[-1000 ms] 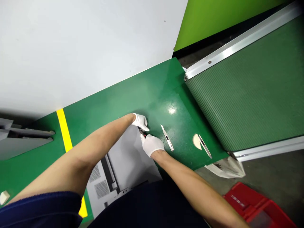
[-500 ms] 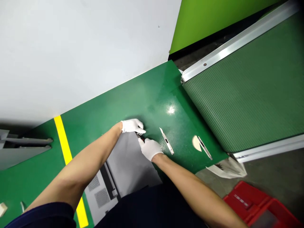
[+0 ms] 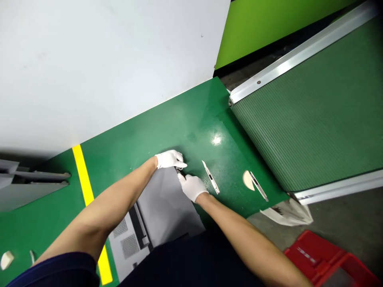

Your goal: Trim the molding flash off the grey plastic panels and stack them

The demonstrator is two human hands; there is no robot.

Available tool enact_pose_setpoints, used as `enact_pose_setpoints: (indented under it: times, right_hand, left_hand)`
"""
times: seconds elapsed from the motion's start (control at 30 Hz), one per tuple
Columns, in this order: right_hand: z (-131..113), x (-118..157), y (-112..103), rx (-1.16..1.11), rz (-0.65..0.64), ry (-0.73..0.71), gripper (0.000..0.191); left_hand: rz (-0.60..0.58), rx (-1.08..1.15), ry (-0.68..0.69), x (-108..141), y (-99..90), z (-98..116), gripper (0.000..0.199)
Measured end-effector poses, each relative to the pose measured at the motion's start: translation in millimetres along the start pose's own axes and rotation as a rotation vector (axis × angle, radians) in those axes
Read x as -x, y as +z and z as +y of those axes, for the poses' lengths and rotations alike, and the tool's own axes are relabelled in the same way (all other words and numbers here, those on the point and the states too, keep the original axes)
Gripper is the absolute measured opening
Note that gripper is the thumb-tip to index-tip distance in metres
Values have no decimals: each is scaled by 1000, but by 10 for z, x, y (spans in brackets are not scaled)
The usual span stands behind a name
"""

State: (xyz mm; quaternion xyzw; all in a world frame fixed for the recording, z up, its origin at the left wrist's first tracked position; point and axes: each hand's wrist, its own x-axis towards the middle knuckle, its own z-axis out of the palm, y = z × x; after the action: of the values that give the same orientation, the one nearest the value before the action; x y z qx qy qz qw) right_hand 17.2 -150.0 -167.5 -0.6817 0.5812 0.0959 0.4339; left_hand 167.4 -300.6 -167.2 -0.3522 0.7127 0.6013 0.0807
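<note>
Right grip (image 3: pixel 192 188): gloved in white, curled closed around a small dark tool (image 3: pixel 181 173)
Left grip (image 3: pixel 171 159): gloved in white, bent, with a narrow gap at the fingertips, right beside the tool's far end; cannot tell whether pinching anything
Tool count: one, mostly hidden by the gloves
Tool position: in the right grip, between both hands, at the far edge of the grey panel
Grey panel (image 3: pixel 167 203): one, on the green desk (image 3: pixel 191 123), with far corner at the left grip and the rest running back toward the body
Near knife (image 3: pixel 210 177): first of two, on the desk just right of the right grip, pointing away
Far knife (image 3: pixel 259 186): second of two, farther right, close against the cream disc
Cream disc (image 3: pixel 248 181): one, notched
Cream block (image 3: pixel 6 260): one, at the desk's left, well apart from either grip
Yellow strip (image 3: pixel 83 175): one, across the desk, left of the left grip
Red bin (image 3: pixel 323 255): one, beyond the right forearm
</note>
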Motion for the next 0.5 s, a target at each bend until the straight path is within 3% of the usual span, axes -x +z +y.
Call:
enact_pose_setpoints:
  times: [0.1, 0.2, 0.3, 0.37, 0.5]
  right_hand:
    - [148, -56, 58, 38, -12, -94, 51]
    - [177, -75, 61, -66, 3, 36, 57]
    - [111, -69, -1, -245, 20, 227, 78]
    - [64, -58, -73, -303, 10, 251, 80]
    - [60, 2, -228, -324, 43, 298, 77]
  left_hand:
    - [130, 197, 101, 134, 27, 119, 46]
    - [177, 425, 109, 134, 111, 279, 38]
    - [517, 822, 161, 130, 172, 394, 33]
    - [733, 1132, 242, 209, 176, 428, 32]
    - [775, 1569, 278, 580, 261, 438, 34]
